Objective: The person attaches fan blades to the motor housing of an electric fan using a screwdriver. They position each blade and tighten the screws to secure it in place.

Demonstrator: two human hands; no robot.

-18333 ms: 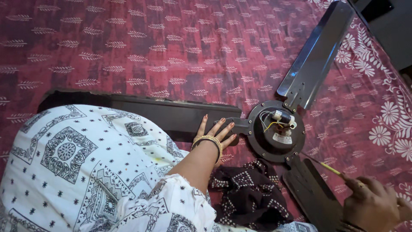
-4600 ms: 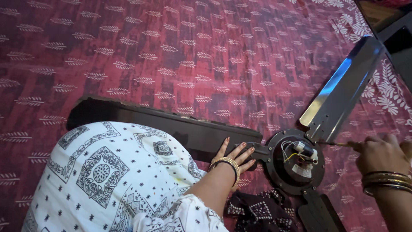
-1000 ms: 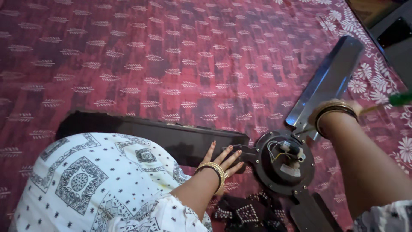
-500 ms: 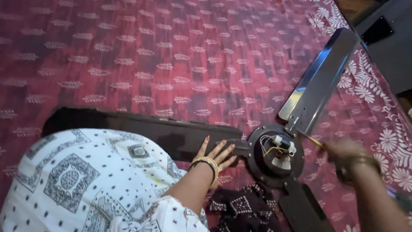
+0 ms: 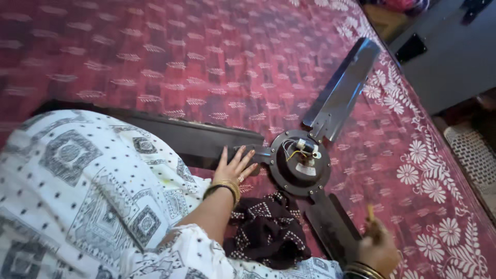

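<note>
A dark ceiling fan lies on a red patterned bedspread (image 5: 206,57). Its round motor hub (image 5: 299,163) shows loose wires and a small capacitor. My left hand (image 5: 233,168) rests flat, fingers apart, on the base of the left blade (image 5: 186,137), beside the hub. My right hand (image 5: 377,250) is at the bottom right, closed around a yellow-handled screwdriver (image 5: 370,213), next to the lower blade (image 5: 330,227). A shiny third blade (image 5: 343,88) points up to the right.
A dark patterned cloth (image 5: 266,230) lies bunched below the hub. My knee in white printed fabric (image 5: 88,186) covers the lower left. The bed's right edge (image 5: 439,155) runs diagonally, with dark furniture (image 5: 444,57) and a woven mat (image 5: 475,155) beyond it.
My right hand has drawn back from the upper blade's joint to the lower right with the screwdriver. The view has shifted, so the fan sits further left. My left hand stays on the blade.
</note>
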